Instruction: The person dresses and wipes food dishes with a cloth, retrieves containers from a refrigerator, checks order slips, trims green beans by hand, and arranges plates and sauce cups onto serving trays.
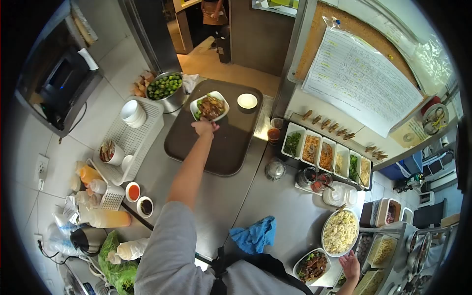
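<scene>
My left hand (205,127) reaches forward and grips the near rim of a white bowl (224,116) on the brown tray (223,157). Dark saucy meat and greens (210,107) fill that bowl. A small white cup (247,101) also stands on the tray, at its far right. At the lower right, my right hand (350,267) has its fingers apart and nothing visible in them. Nearest to it is an oval dish of yellowish rice (340,232). A second bowl of meat and greens (312,267) stands to its left.
A blue cloth (254,235) lies on the steel counter. Topping containers (326,154) line the right side. Left are a white rack (152,123), two sauce cups (132,191) and squeeze bottles. A pot of green limes (165,87) stands behind; a person (214,12) is beyond the doorway.
</scene>
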Demonstrator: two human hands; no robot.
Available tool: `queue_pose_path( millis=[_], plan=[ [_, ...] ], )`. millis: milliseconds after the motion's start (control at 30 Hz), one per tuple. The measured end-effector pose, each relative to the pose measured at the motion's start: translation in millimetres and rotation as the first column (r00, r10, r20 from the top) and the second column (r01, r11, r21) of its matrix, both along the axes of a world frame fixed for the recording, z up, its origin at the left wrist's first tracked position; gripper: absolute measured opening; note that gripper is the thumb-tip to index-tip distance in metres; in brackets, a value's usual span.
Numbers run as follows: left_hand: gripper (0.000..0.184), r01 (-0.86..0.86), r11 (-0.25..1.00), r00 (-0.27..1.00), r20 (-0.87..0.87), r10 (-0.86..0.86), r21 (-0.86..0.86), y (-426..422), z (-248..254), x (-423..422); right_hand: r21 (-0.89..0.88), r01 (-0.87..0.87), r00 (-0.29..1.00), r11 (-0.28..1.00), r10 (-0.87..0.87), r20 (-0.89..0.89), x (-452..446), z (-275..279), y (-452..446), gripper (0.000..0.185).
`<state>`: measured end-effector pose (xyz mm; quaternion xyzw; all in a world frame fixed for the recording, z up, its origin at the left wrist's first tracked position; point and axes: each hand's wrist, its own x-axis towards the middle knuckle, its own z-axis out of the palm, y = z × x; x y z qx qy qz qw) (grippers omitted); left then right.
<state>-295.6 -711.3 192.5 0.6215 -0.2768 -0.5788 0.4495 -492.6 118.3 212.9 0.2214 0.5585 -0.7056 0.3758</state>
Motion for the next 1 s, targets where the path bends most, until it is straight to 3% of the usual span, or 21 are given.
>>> queue_pose_path(
  millis=[67,133,167,200,233,300,367,433,500,533,633,667,767,833,933,967,1000],
  plan=[
    [0.037,-0.119,0.991,0.985,-0.115,0.126,0.06,-27.9,-6.1,-18.1,0.018,-0.116,0.993,0.993,0.117,-0.026,14.9,28.4,-37.5,0.058],
    [0.044,0.091,0.994,0.952,-0.3,-0.068,0.064,-57.1,-13.5,-21.0,0.049,-0.221,0.972,0.974,0.224,-0.071,20.4,36.6,-57.0,0.058],
    [0.048,0.183,0.982,0.911,-0.384,-0.15,0.052,-70.1,-20.7,-15.6,0.057,-0.28,0.96,0.958,0.281,0.003,13.8,34.3,-54.8,0.058],
    [0.054,0.365,0.929,0.833,-0.427,-0.353,-0.058,-73.6,-21.5,-10.5,0.056,-0.345,0.937,0.937,0.34,0.079,4.6,28.6,-49.5,0.057],
    [0.054,0.433,0.902,0.832,-0.382,-0.402,-0.007,-73.7,-22.7,-6.7,0.048,-0.412,0.903,0.91,0.4,0.154,-4.5,21.0,-45.9,0.056],
    [0.054,0.55,0.828,0.812,-0.299,-0.501,0.106,-29.6,25.6,-11.7,0.008,-0.397,0.911,0.918,0.393,0.124,-11.2,9.1,-47.9,0.059],
    [0.058,0.797,0.596,0.602,-0.036,-0.798,0.101,13.1,24.0,3.1,-0.026,-0.327,0.944,0.945,0.328,0.035,0.8,15.6,-68.8,0.062],
    [0.06,0.947,0.32,0.316,0.112,-0.942,0.018,60.5,7.9,29.8,-0.019,-0.224,0.974,0.974,0.224,-0.003,-5.2,-5.0,-58.1,0.066],
    [0.053,0.927,0.367,0.367,-0.014,-0.93,-0.079,123.5,16.1,69.8,-0.008,-0.177,0.984,0.984,0.176,-0.039,-9.2,-10.1,-48.8,0.066],
    [0.05,0.881,0.465,0.456,-0.114,-0.883,-0.082,153.7,22.6,92.0,0.079,-0.127,0.986,0.989,0.135,-0.098,-7.2,-3.4,-48.0,0.066],
    [0.043,0.734,0.676,0.616,-0.357,-0.702,-0.064,234.0,11.7,159.9,0.025,-0.257,0.943,0.966,0.256,-0.212,-19.3,6.8,-19.2,0.065],
    [0.043,0.709,0.704,0.64,-0.384,-0.666,-0.04,261.0,4.3,180.7,0.182,-0.084,0.947,0.98,0.135,-0.292,8.6,44.0,-52.0,0.066],
    [0.038,0.642,0.756,0.715,-0.454,-0.531,0.128,343.9,-5.6,222.2,0.145,-0.114,0.95,0.983,0.151,-0.273,0.9,75.9,-39.4,0.064],
    [0.031,0.591,0.748,0.721,-0.612,-0.324,0.3,391.4,-3.0,226.5,0.103,-0.176,0.935,0.979,0.199,-0.294,-15.5,88.0,-40.1,0.057],
    [0.032,0.723,0.635,0.624,-0.651,-0.432,0.271,435.3,4.5,213.1,0.133,-0.307,0.844,0.942,0.334,-0.42,-5.0,124.5,-125.1,0.055],
    [0.034,0.758,0.63,0.589,-0.594,-0.548,0.17,436.7,10.5,211.9,0.062,-0.451,0.773,0.891,0.424,-0.472,-14.5,119.3,-150.1,0.056],
    [0.035,0.791,0.608,0.548,-0.517,-0.657,0.067,434.4,17.2,210.2,0.086,-0.38,0.778,0.921,0.368,-0.509,26.2,139.5,-214.5,0.058]
  ],
)
